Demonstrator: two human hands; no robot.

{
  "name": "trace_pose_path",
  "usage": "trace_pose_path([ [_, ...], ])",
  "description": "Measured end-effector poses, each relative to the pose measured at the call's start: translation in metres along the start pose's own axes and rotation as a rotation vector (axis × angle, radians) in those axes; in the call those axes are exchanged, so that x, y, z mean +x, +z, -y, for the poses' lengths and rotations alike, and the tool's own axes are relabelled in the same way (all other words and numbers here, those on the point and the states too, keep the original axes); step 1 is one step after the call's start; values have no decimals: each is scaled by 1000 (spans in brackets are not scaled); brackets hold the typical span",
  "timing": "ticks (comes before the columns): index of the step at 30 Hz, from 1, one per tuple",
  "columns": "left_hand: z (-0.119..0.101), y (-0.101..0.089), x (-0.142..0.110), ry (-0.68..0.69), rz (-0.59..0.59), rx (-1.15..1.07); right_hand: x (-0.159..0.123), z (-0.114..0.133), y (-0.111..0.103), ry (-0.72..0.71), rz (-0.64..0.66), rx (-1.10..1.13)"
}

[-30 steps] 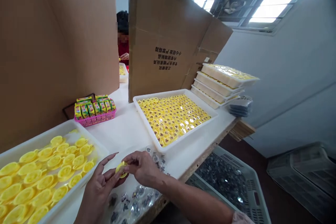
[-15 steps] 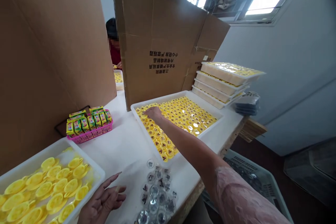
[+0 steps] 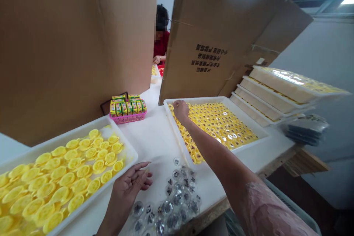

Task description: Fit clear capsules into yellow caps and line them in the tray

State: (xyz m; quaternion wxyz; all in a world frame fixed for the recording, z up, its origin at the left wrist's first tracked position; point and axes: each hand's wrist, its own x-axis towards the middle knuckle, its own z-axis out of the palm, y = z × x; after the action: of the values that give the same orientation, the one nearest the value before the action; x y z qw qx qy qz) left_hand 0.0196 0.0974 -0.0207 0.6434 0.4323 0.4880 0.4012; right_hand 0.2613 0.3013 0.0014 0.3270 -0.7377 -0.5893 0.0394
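The yellow pieces (image 3: 218,118) look light, stiff and slick, best pinched by the rim; left hand (image 3: 132,182) empty, loosely curled; whether the right hand (image 3: 181,110) grips one, I cannot tell.

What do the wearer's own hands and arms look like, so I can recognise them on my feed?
The left hand and right hand wear no gloves. A pale pinkish, wrinkled sleeve covers the right arm farther up, leaving the forearm bare. No sleeve shows on the left, whose upper arm is out of frame.
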Motion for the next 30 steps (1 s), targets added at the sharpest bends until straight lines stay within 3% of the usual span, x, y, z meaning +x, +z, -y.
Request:
trace_pose_path([
  [3,-3,-1,-2,6,34,-15,-1,17,4,-319,134,-190],
  [5,-4,-3,-3,17,44,-22,-2,28,12,-591,263,-509],
  [7,-6,-4,-5,28,42,-30,-2,33,24,-741,365,-796],
  [13,-7,-8,-7,24,86,-64,0,25,61,-744,458,-983],
  [20,-11,-5,-10,4,61,-139,4,28,77,-818,520,-970],
  [26,-13,-6,-9,5,80,-170,-2,40,62,-889,467,-858],
  [30,-14,-6,-12,6,86,-167,-33,64,36,-886,419,-737],
])
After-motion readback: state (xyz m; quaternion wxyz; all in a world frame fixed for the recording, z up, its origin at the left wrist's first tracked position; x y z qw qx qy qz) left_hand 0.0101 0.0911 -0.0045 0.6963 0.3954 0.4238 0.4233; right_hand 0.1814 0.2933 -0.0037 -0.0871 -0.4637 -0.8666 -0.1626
